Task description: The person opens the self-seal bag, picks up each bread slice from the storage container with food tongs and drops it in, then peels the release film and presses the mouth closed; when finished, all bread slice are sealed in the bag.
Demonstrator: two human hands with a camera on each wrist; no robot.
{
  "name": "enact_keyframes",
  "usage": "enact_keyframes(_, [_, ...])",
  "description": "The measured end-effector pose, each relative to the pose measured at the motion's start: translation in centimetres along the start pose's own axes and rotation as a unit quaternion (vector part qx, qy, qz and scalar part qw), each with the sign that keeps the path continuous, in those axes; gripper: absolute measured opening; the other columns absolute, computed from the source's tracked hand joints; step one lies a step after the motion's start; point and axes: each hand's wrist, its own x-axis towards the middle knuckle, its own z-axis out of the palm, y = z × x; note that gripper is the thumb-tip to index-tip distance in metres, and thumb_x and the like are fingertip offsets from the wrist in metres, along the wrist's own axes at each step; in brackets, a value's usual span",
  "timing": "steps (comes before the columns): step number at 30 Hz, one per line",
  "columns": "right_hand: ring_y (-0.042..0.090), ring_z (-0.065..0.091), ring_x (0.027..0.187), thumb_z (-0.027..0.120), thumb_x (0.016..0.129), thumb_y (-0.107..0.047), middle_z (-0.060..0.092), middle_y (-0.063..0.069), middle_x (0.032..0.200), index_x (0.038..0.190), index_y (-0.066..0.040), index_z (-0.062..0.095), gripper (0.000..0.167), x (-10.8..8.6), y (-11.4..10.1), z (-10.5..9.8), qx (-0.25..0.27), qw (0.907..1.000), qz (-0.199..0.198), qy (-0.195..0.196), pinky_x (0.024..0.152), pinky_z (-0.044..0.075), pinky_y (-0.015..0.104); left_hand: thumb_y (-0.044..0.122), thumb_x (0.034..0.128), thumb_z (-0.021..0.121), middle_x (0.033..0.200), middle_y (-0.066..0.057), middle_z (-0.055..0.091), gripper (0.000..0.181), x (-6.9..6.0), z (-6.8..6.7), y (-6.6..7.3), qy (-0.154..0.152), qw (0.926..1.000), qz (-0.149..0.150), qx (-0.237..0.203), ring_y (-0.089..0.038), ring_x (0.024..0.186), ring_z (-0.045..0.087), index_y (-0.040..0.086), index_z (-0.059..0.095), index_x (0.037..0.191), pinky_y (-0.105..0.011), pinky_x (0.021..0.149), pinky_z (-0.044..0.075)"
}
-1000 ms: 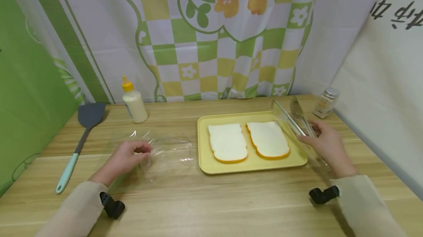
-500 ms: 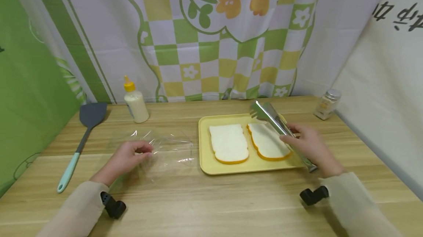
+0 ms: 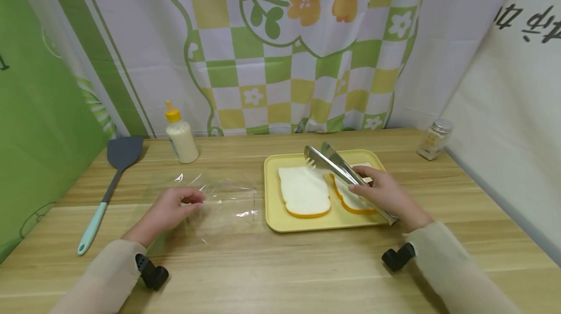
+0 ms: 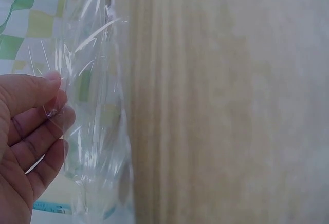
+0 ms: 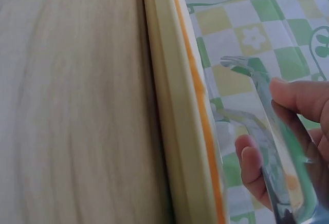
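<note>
Tongs point(image 3: 335, 165) and right hand point(image 3: 385, 199) have shifted left since the earlier frames; tips now over the left slice's point(image 3: 304, 192) far right corner.
Right hand grips the tongs, thumb on one arm, fingers on the other, tips spread; right wrist view shows them raised clear of the bread. Left hand point(image 3: 173, 211) is in about the same spot, pinching the clear film point(image 3: 230, 202) between thumb and fingers, film lying just left of the tray point(image 3: 273, 214). Both slices are flat on the tray, side by side; right slice point(image 3: 349, 200) partly hidden under tongs and hand. Bottle point(image 3: 182, 143) upright behind film, spatula point(image 3: 124, 153) far left, jar point(image 3: 435, 139) at back right.
</note>
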Motion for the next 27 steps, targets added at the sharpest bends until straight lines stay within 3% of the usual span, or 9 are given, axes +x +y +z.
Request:
enact_keyframes(20, [0.039,0.06,0.098,0.061,0.09,-0.024,0.051,0.03,0.123,0.129,0.008,0.046,0.053,1.9,-0.4,1.0,-0.035,0.9987,0.03,-0.023,0.074,0.051,0.035,0.005,0.0832,0.067,0.089,-0.007,0.069,0.011,-0.1,0.0,0.0,-0.006,0.9999,-0.004,-0.012,-0.022,0.083,0.063,0.002,0.069,0.093,-0.041,0.077,0.051])
enact_keyframes(27, [0.032,0.051,0.108,0.06,0.09,-0.029,0.053,0.025,0.123,0.13,0.005,0.048,0.054,1.1,-0.5,0.5,0.027,0.9968,0.06,-0.046,0.078,0.046,0.033,0.005,0.0825,0.067,0.087,-0.007,0.069,0.011,0.0,0.0,-0.1,-0.008,0.9999,-0.003,-0.008,-0.021,0.082,0.063,0.002,0.069,0.093,-0.04,0.076,0.051])
